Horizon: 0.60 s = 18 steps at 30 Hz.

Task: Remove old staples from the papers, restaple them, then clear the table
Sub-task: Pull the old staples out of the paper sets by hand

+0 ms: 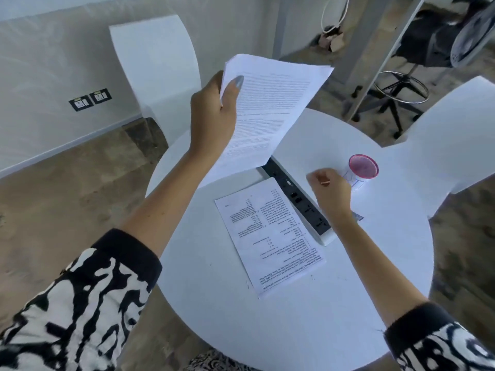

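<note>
Meanwhile the left hand (211,116) pinches a white printed paper stack (267,108) aloft; right fingers (318,180) curl, contents unclear, just beside a pink-rimmed cup (363,167). A careless reach could tip it across the round white bench (294,317).

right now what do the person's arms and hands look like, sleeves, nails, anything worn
Both arms wear black-and-white blotch-patterned sleeves ending in plain black cuffs, pushed up so the forearms are bare. The left hand has a long silvery-grey painted thumbnail. The right hand shows no clear nail colour. No rings, watch or bracelets are visible.
</note>
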Each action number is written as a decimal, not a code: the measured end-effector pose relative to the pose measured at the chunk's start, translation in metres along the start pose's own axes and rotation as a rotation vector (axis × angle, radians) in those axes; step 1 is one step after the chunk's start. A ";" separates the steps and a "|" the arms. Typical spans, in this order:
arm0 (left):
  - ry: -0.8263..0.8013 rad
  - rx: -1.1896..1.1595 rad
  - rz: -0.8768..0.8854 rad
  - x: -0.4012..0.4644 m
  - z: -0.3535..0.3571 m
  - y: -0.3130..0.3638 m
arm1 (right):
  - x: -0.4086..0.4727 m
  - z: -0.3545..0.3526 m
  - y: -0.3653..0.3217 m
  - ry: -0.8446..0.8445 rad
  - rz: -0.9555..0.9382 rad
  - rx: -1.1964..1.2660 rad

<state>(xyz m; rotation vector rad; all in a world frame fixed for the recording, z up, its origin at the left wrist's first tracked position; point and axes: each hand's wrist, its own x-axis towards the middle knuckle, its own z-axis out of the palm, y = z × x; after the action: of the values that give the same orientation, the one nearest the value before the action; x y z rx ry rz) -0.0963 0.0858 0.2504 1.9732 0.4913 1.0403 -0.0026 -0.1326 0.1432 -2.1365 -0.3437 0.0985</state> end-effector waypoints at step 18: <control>-0.077 -0.071 0.000 -0.014 0.017 -0.012 | -0.056 0.013 0.140 -0.444 0.514 -0.712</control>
<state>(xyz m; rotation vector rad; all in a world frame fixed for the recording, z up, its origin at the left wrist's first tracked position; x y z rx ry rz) -0.0905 0.0754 0.2283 1.9424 0.4065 0.9653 -0.0297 -0.2107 0.0164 -2.8612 -0.0663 0.8661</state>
